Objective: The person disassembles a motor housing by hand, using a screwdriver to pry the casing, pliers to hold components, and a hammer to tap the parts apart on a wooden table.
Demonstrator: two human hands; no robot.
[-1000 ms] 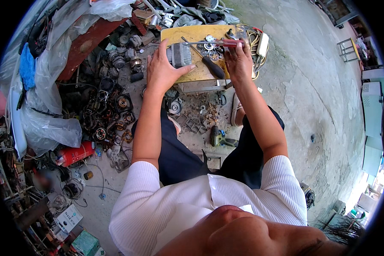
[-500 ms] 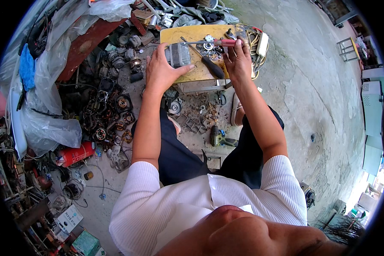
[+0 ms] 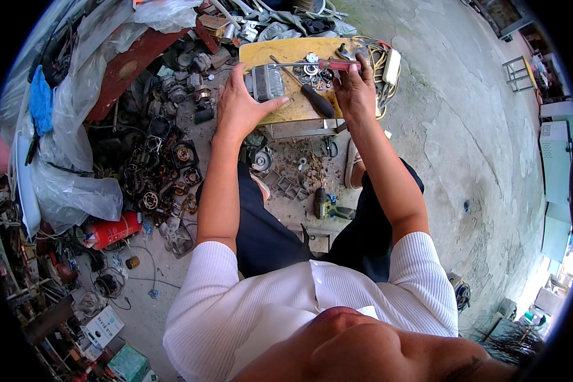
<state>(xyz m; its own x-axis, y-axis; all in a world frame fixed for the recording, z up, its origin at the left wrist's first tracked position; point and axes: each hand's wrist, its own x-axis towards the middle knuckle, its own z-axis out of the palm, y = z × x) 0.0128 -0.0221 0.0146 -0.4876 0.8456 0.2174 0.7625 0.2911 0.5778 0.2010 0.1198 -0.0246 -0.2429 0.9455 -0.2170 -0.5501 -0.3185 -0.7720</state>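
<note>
On the yellow table (image 3: 328, 46), a grey finned metal motor (image 3: 267, 83) lies close to the left edge. My left hand (image 3: 240, 105) wraps its left side, fingers at the far end and thumb along the near side. Between the fingers and thumb of my right hand (image 3: 358, 94) is a screwdriver with a red handle (image 3: 334, 64). Its shaft points left, level, and its tip reaches the motor's far part; exact contact is too small to tell. A second screwdriver with a black handle (image 3: 317, 100) rests on the table between my hands.
Small gears and round parts (image 3: 312, 71) lie behind the black screwdriver. Coiled cables with a white power strip (image 3: 392, 65) are at the table's right edge. A cordless drill (image 3: 331, 207) lies on the floor between my legs. Old motor parts (image 3: 165, 153) heap up at left.
My right fingers have shifted slightly on the red handle, and more of its end shows. The left hand and the motor stay almost where they were.
</note>
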